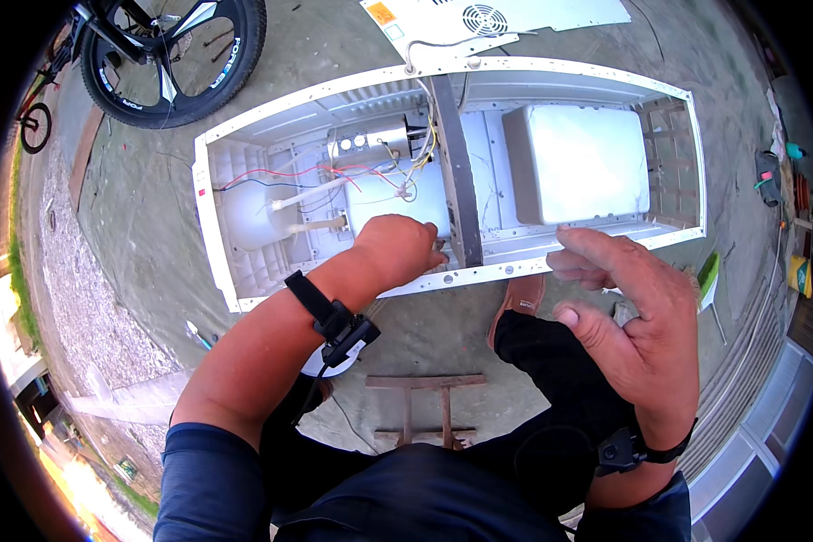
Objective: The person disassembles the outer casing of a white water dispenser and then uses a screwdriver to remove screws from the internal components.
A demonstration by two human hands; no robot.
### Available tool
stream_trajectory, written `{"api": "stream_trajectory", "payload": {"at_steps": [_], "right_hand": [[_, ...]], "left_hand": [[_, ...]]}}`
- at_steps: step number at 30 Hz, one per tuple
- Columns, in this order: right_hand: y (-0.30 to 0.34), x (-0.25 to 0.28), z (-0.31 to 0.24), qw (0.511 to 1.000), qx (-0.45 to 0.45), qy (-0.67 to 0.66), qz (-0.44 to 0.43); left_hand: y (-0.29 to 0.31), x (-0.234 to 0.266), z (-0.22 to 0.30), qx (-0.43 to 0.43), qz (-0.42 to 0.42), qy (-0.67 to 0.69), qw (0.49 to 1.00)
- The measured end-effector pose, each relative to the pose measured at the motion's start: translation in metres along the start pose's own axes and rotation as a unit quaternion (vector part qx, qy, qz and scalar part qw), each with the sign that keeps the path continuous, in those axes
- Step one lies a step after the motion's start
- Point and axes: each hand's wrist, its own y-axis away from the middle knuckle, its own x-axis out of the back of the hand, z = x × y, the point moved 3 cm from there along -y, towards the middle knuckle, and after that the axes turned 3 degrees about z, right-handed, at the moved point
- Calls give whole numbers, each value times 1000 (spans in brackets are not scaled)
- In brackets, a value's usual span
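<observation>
A long white appliance casing (452, 278), lying down with its open side up, stretches across in front of me. My left hand (399, 248) reaches over its near rim into the left compartment, fingers curled beside the dark crossbar (454, 172). What the fingers pinch, if anything, is hidden. Just beyond that hand are a white tank (379, 206), red wires (303, 172) and a silver metal cylinder (366, 143). Over the near rim of the right compartment hovers my right hand (632, 303), open, thumb apart from the fingers. Inside that compartment sits a big white box (580, 163).
A white vented panel (506, 20) lies beyond the casing. At the far left stands a bicycle wheel (176, 63). Between my legs is a low wooden stool (425, 383). A white bowl-like thing (332, 363) is partly hidden under my left forearm. Tools lie at the right.
</observation>
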Motion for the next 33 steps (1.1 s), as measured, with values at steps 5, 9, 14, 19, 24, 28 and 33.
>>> {"api": "stream_trajectory", "payload": {"at_steps": [5,9,14,19,24,28,33], "right_hand": [[0,1,0,1000,9,14,-2],[0,2,2,1000,12,9,5],[0,5,4,1000,5,-3,5],[2,11,3,1000,-5,-16,13],[6,14,5,998,-29,-52,22],[8,21,4,1000,-15,-16,5],[14,15,6,1000,15,-11,12]], "left_hand": [[-5,-9,-4,-52,7,-15,999],[-13,-8,-3,-71,-56,-36,995],[-19,-5,4,7,-78,27,997],[-18,-10,2,53,-45,93,993],[-14,-7,1,22,-5,106,994],[-16,-3,3,-1,2,58,998],[-16,-3,14,10,6,-3,1000]]}}
